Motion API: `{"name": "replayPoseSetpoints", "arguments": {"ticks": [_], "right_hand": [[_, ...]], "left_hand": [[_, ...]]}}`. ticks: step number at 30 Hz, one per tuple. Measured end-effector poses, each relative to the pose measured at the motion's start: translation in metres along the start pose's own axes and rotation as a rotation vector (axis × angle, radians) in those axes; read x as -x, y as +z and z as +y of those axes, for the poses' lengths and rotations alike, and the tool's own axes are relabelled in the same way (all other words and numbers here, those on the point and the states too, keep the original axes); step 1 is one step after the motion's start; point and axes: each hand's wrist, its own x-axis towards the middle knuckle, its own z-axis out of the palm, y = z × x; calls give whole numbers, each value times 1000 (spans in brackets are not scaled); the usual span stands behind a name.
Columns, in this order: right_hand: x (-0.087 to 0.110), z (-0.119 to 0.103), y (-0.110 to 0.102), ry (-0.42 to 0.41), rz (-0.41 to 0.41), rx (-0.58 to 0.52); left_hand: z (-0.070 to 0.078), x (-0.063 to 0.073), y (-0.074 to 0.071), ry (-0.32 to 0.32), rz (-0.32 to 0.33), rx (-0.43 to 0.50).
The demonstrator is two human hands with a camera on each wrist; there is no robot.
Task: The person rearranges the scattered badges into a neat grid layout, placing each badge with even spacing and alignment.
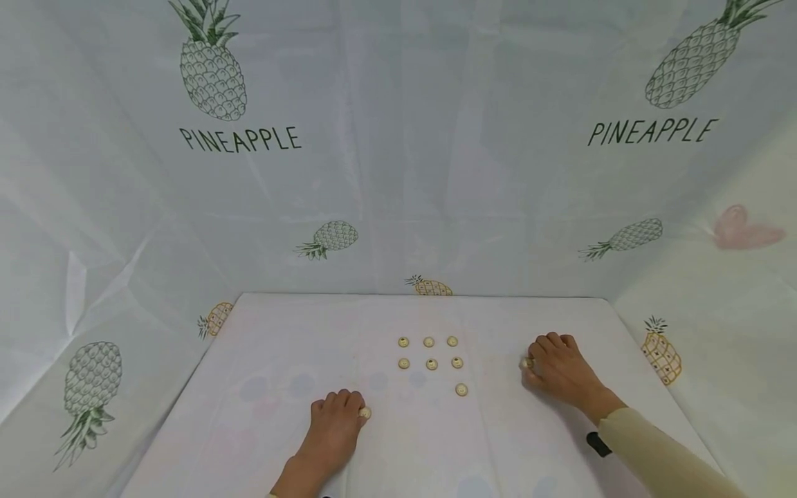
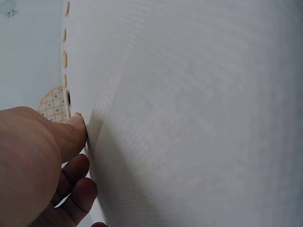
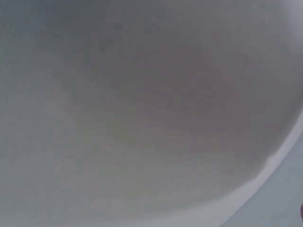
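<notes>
My left hand [image 1: 336, 427] is low over the table at left of centre. Between its thumb and curled fingers it pinches a small round yellowish disc [image 1: 365, 413]. In the left wrist view the left thumb [image 2: 73, 135] is close against the tabletop, and the disc is hidden or too unclear to tell. On the right side, my right hand [image 1: 560, 370] pinches a similar disc [image 1: 528, 363] between thumb and forefinger. Several more discs lie flat between the hands: two rows, with a top middle one [image 1: 429, 342], plus a single disc [image 1: 461, 390] below them. Their dark markings are too small to read.
A white cloth with faint coloured spots covers the table [image 1: 398, 449]. Its far edge meets a hanging pineapple-print cloth [image 1: 411, 187], which also rises at both sides. A dark object [image 1: 599, 444] shows beside the right sleeve. The right wrist view holds only blurred pale surface.
</notes>
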Motion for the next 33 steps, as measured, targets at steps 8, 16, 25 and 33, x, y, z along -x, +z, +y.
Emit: {"name": "replayPoseSetpoints", "arguments": {"ticks": [8, 16, 25, 33], "right_hand": [[-27, -50, 2, -12, -49, -15], [-43, -85, 2, -49, -46, -76], [-50, -113, 1, -107, -25, -101], [-57, -131, 5, -155, -32, -95]], "left_hand": [[0, 0, -1, -1, 1, 9], [1, 1, -4, 4, 19, 20], [-1, 0, -3, 2, 22, 16], [-1, 0, -2, 4, 38, 13]]}}
